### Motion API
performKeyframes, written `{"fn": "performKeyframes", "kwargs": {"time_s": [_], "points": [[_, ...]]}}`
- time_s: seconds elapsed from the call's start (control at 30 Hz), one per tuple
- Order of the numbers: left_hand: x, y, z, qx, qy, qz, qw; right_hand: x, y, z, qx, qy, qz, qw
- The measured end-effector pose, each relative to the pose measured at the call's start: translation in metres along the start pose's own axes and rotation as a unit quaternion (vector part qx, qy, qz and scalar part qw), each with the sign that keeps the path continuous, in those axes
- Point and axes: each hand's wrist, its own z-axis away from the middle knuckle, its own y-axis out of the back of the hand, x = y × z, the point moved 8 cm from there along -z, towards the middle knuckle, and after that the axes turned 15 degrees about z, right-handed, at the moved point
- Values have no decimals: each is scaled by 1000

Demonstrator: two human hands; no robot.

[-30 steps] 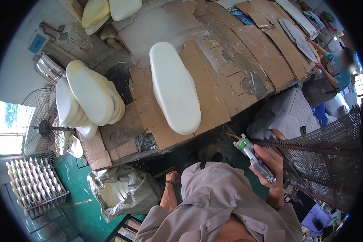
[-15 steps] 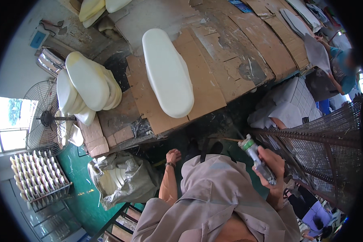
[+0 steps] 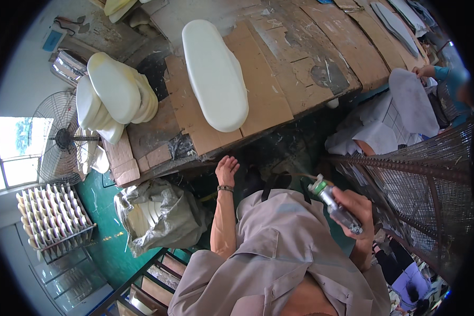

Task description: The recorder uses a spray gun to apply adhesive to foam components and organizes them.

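Observation:
My right hand point(image 3: 357, 206) is wrapped round a metal spray gun point(image 3: 329, 201) with a green ring near its nozzle, held in the air right of my apron. A thin hose or cord shows by the nozzle end. My left hand point(image 3: 227, 170), a bracelet at its wrist, hangs just before the table's front edge with its fingers loosely out and nothing in them. Beyond it a long white foam pad point(image 3: 216, 79) with rounded ends lies on cardboard point(image 3: 268, 95) covering the table. Neither hand touches the pad.
Stacked foam pads point(image 3: 113, 89) stand at the table's left, near a large fan point(image 3: 63, 138). A sack point(image 3: 160, 216) with pale pieces sits on the floor below. Right are a wire mesh rack point(image 3: 405, 184) and a co-worker's hand point(image 3: 425, 71) at a grey sheet point(image 3: 413, 100).
My left hand has moved up towards the table edge, its fingers loosening outward. The spray gun stays in my right hand. The view has shifted slightly, and the co-worker's grey sheet has swung lower.

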Motion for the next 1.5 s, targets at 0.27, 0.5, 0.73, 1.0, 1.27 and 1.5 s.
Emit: {"fn": "performKeyframes", "kwargs": {"time_s": [0.27,0.5,0.73,1.0,1.27,1.5], "points": [[49,-44,-16,-9,-96,90,991,9,2,26,-66,17,-51,996],[72,-111,-38,-91,-100,81,988,19,16,31,-117,-18,-28,993],[72,-121,-43,-134,-85,108,981,17,23,-31,-17,-54,26,998],[143,-182,28,-231,-149,163,948,22,8,-109,44,-43,32,998],[255,-393,4,-443,-150,211,858,13,-13,-158,33,-100,66,992],[407,-656,-157,-533,-194,238,789,12,-36,-165,30,-168,92,981]]}}
